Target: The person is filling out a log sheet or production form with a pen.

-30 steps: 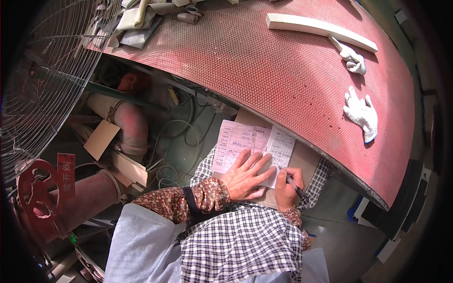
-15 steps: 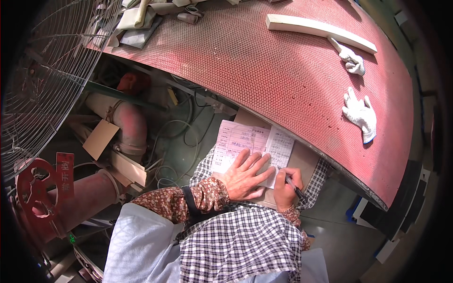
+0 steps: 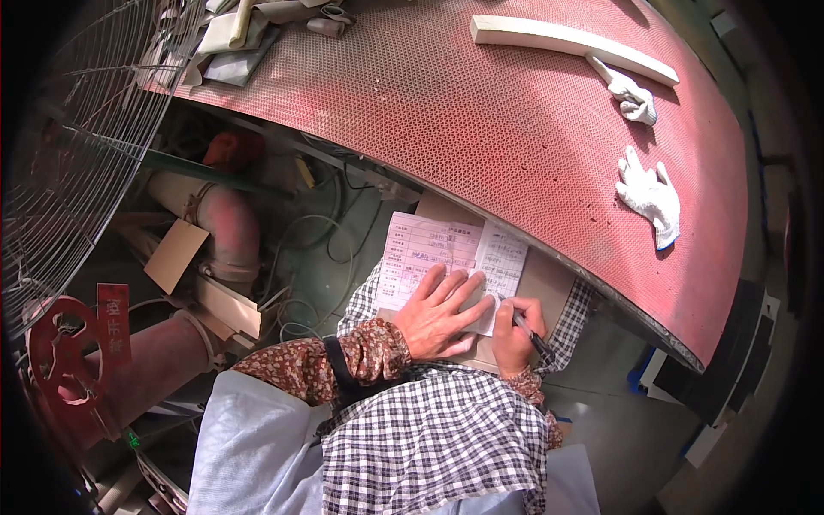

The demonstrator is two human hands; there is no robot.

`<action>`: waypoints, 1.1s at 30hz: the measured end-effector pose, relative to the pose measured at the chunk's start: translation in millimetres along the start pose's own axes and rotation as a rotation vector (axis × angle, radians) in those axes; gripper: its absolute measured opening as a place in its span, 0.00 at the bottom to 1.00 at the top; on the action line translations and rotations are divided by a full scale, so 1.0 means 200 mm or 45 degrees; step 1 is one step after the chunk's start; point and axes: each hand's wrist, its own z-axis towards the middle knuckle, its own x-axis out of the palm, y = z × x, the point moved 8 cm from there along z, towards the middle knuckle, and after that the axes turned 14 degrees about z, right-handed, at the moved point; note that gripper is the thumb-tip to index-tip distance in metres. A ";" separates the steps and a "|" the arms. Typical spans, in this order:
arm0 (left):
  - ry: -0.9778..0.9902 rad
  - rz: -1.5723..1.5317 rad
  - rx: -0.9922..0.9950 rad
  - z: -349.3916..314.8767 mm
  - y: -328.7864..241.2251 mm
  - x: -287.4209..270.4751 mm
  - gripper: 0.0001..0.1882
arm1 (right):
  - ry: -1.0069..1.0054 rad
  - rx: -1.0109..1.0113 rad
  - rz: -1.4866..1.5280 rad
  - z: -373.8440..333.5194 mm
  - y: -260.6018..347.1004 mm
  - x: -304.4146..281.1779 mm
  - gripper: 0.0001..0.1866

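Observation:
A pink printed form (image 3: 416, 245) with handwriting lies on a brown board (image 3: 549, 287) across my lap. Beside it, on the right, is a narrower sheet of handwritten paper (image 3: 505, 257). My left hand (image 3: 440, 315) rests flat over the lower part of the papers, its fingers spread. My right hand (image 3: 518, 335) is closed around a dark pen (image 3: 541, 345), held at the lower edge of the narrow sheet. The pen's tip is close to the paper; whether it touches I cannot tell.
A red perforated table (image 3: 515, 137) slopes above the board. On it lie two white gloves (image 3: 654, 199), a pale curved bar (image 3: 575, 47) and folded cloth scraps (image 3: 236, 51). A wire fan guard (image 3: 94, 112) stands at left, above a red valve wheel (image 3: 69, 360) and pipes (image 3: 232, 227).
The whole view has shifted slightly, so things sit a little further left and up. My left hand stays flat on the papers, and my right hand still holds the pen.

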 end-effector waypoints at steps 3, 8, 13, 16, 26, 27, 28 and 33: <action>0.004 0.001 -0.001 0.00 0.00 0.00 0.42 | 0.006 0.003 -0.013 0.01 0.01 0.00 0.06; 0.002 -0.003 -0.006 0.00 0.00 0.00 0.43 | 0.019 -0.003 -0.009 0.01 0.02 0.01 0.06; 0.012 -0.001 -0.002 0.00 0.00 -0.01 0.44 | 0.025 0.016 -0.014 0.01 0.00 0.01 0.06; 0.029 -0.001 0.004 0.01 0.00 -0.01 0.44 | 0.020 0.017 -0.009 0.00 -0.01 0.01 0.06; 0.030 -0.008 -0.027 0.01 0.00 0.00 0.42 | 0.042 0.020 -0.029 0.01 0.00 0.01 0.06; 0.034 -0.006 -0.024 0.01 0.00 0.00 0.42 | 0.044 0.024 -0.027 0.01 -0.01 0.02 0.06; 0.038 -0.004 -0.021 0.01 0.00 0.00 0.42 | 0.046 0.029 -0.026 0.01 -0.01 0.02 0.06; 0.008 -0.015 -0.014 0.00 0.00 0.00 0.42 | 0.054 0.023 -0.047 0.01 0.00 0.02 0.06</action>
